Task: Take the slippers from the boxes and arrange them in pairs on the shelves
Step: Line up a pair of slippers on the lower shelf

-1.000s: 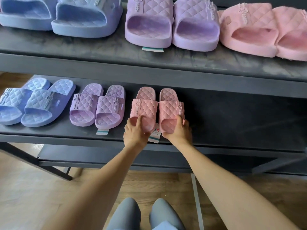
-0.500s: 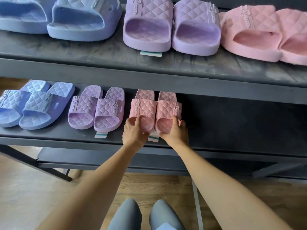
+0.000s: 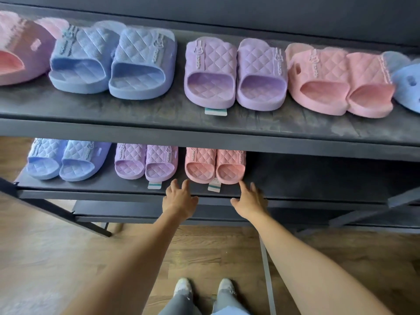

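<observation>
Now holding nothing: left hand, right hand, both spread wide, just near pink slippers on low shelf, right of purple pair. Probably light, soft, bendy; grab each across the top

Just beyond the left hand and right hand, the upper shelf hides the pink pair's far ends. The tag between them is unreadable. Far left, a blurred pink slipper is cropped.
</observation>
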